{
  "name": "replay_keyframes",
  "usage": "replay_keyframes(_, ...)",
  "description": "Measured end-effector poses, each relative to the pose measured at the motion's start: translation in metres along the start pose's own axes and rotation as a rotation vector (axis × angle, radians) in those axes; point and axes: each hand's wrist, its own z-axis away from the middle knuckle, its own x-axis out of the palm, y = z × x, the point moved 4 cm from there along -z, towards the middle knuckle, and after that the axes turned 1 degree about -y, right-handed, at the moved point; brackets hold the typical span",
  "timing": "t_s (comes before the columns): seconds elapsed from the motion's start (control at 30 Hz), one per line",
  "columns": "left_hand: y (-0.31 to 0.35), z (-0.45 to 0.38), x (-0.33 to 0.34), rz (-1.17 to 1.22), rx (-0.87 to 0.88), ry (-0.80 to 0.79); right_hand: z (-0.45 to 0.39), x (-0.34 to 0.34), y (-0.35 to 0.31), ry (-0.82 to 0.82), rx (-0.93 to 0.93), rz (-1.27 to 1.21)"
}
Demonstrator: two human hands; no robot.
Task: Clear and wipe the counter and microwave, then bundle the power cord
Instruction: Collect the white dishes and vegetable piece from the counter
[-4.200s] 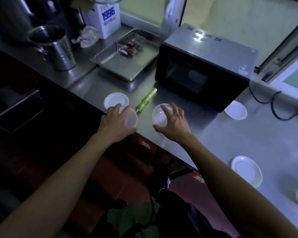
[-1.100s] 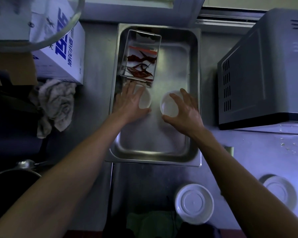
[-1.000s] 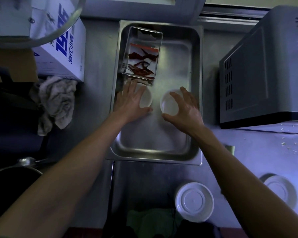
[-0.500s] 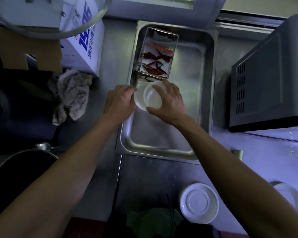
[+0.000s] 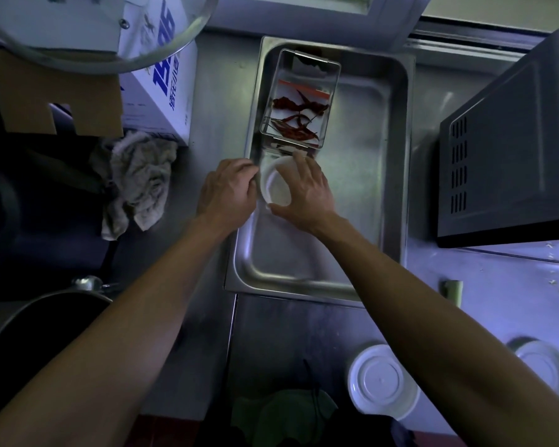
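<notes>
Two small white bowls (image 5: 275, 186) sit nested one inside the other in the steel tray (image 5: 397, 162), just below a small steel container of dried red chilies (image 5: 299, 104). My right hand (image 5: 309, 191) grips the bowls from the right, fingers over the rim and thumb at the near edge. My left hand (image 5: 228, 193) is curled against their left side by the tray's left wall. The dark microwave (image 5: 510, 162) stands to the right of the tray. A crumpled grey cloth (image 5: 139, 179) lies on the counter to the left.
Two white plates (image 5: 383, 382) (image 5: 544, 366) lie upside down near the counter's front edge. A green stalk piece (image 5: 452, 290) lies beside my right forearm. A white box with blue print (image 5: 162, 82) stands at the back left, with a dark pot (image 5: 29, 333) at lower left.
Both hands carried the bowls from the counter's front edge into the tray. The right hand then set its bowl into the left one, and the pair now sits closer to the chili container.
</notes>
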Motion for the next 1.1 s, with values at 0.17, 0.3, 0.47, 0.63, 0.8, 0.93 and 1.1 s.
replay_keyframes(0.17,-0.001,-0.003,-0.002,0.008,0.002,-0.013,-0.001,0.006,0.002,0.022,0.001,0.042)
replay_keyframes(0.3,-0.001,-0.001,-0.006,0.023,0.006,-0.003,-0.002,0.011,0.002,0.008,0.048,0.041)
replay_keyframes(0.47,0.001,0.003,-0.008,0.0,0.014,-0.024,0.006,0.009,0.005,-0.026,0.078,0.04)
replay_keyframes(0.63,0.017,0.011,-0.009,-0.064,0.02,-0.09,0.04,-0.009,0.012,0.015,0.111,0.006)
replay_keyframes(0.8,0.063,0.026,-0.009,-0.146,0.101,-0.136,0.091,-0.034,0.035,0.015,0.181,-0.044)
replay_keyframes(0.93,0.109,0.046,0.004,-0.179,0.182,-0.175,0.145,-0.053,0.059,0.026,0.205,-0.025)
replay_keyframes(1.1,0.175,0.082,0.033,-0.216,0.235,-0.264,0.225,-0.069,0.089,0.086,0.255,-0.081)
